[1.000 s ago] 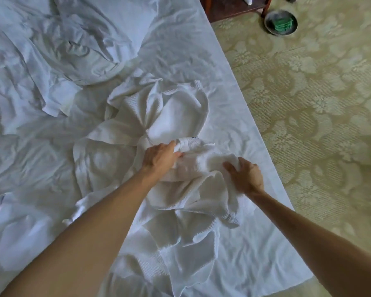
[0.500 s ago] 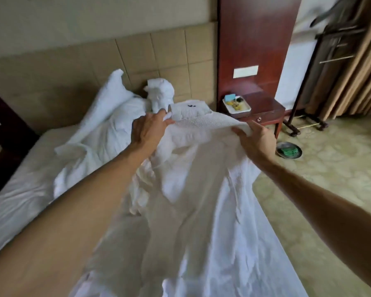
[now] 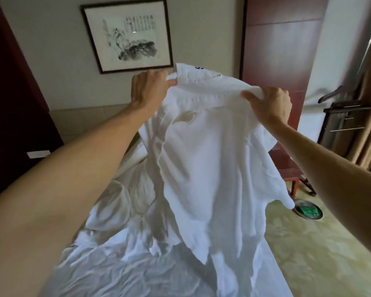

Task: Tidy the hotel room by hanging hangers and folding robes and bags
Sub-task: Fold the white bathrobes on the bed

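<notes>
The robe (image 3: 212, 168) hangs in the air above the bed (image 3: 116, 271), held up by its collar; the left hand (image 3: 148, 88) grips one end, fingers curled; the right hand (image 3: 270, 106) pinches the other end.

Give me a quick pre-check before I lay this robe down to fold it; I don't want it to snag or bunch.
1. Left hand grips the robe at its top edge: ok.
2. Right hand grips the top edge on the other side: ok.
3. Robe hangs open between the hands, not twisted: cannot tell; folds run down its left side.
4. Robe fully lifted off the bed: not ok; its lower part seems to rest on the sheet.
5. Flat landing spot on the bed: not ok; the sheet is rumpled.
6. Hem clear of the dish on the floor: ok.
</notes>
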Demonstrator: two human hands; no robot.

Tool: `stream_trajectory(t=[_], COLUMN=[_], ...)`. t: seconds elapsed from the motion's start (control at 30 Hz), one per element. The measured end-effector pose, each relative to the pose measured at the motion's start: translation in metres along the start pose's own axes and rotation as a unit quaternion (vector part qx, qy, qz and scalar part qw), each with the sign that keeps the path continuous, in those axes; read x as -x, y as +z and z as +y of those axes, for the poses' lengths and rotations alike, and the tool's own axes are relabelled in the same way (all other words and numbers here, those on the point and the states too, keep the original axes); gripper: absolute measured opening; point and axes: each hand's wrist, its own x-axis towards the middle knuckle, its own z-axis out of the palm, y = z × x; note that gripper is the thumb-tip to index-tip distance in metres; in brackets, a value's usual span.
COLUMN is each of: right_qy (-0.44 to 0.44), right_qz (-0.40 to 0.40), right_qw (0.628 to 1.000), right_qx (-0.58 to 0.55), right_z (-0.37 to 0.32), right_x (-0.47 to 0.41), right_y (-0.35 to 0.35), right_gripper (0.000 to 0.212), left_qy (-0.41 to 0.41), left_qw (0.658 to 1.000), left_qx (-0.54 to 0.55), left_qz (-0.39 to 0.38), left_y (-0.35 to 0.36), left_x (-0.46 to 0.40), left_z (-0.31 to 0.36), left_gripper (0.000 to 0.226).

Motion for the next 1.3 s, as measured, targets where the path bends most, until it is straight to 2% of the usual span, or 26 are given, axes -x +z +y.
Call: stream_trajectory(t=[0.17,0.3,0.4,0.53,0.67,0.77,0.83,0.97,1.0,1.07,1.13,1.23,1.3], right_qy=[0.037,0.103,0.187,0.282,0.313,0.353,0.375,0.349,0.316,0.219,0.131,0.037,-0.013], right_qz=[-0.008,-0.071,-0.166,-0.301,-0.401,-0.446,-0.443,-0.427,-0.416,-0.409,-0.419,-0.451,-0.495], right_qw=[0.999,0.99,0.961,0.893,0.83,0.782,0.77,0.79,0.809,0.844,0.859,0.869,0.856], right_qx=[0.013,0.057,0.114,0.179,0.229,0.254,0.265,0.268,0.27,0.269,0.262,0.198,0.151], right_z=[0.021,0.104,0.194,0.306,0.385,0.437,0.459,0.473,0.47,0.459,0.436,0.391,0.363], right_x=[0.033,0.126,0.233,0.4,0.547,0.634,0.673,0.694,0.692,0.689,0.688,0.699,0.712], right_y=[0.014,0.05,0.074,0.072,0.027,-0.002,-0.009,-0.004,-0.002,0.001,0.008,0.032,0.06], right_gripper=[0.055,0.049,0.049,0.056,0.04,0.037,0.042,0.039,0.041,0.06,0.076,0.078,0.077], left_qy=[-0.013,-0.005,0.014,0.008,0.033,0.043,0.03,-0.013,-0.019,-0.014,0.01,0.031,0.02], left_qw=[0.999,0.989,0.966,0.898,0.806,0.759,0.743,0.742,0.744,0.747,0.754,0.799,0.842], left_qx=[0.038,0.114,0.169,0.243,0.29,0.287,0.288,0.282,0.286,0.303,0.328,0.379,0.356], left_qz=[-0.024,-0.098,-0.194,-0.368,-0.515,-0.583,-0.603,-0.608,-0.604,-0.592,-0.569,-0.465,-0.405], left_y=[0.024,0.112,0.192,0.278,0.319,0.338,0.345,0.341,0.34,0.338,0.334,0.325,0.323], left_x=[0.027,0.121,0.236,0.419,0.584,0.682,0.733,0.775,0.777,0.774,0.766,0.754,0.748], left_z=[0.015,0.047,0.084,0.141,0.204,0.246,0.263,0.278,0.28,0.28,0.272,0.238,0.2], left_gripper=[0.039,0.029,0.025,0.023,0.035,0.035,0.033,0.023,0.022,0.023,0.025,0.019,0.02])
